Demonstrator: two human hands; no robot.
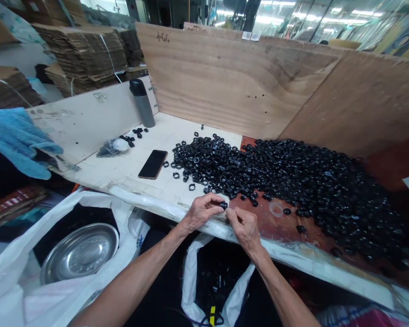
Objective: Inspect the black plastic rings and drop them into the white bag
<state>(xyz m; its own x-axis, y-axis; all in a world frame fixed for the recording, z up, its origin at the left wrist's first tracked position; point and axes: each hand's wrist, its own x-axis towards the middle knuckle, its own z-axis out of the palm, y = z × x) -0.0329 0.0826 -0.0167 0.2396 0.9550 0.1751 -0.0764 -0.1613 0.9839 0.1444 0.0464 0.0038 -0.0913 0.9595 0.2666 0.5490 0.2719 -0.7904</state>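
Observation:
Near the table's front edge, my left hand pinches a small black part between thumb and fingertips. Just to its right, my right hand has its fingers closed close to that part; whether they grip anything is too small to make out. Behind both hands lies a heap of small black rings, which joins a larger pile of black parts on the right. Below my hands hangs an open white bag with black parts inside.
A phone, a grey bottle and a small plastic bag are on the table's left. Wooden boards wall the back. At lower left, a metal bowl sits in a white sack; a blue glove hangs above.

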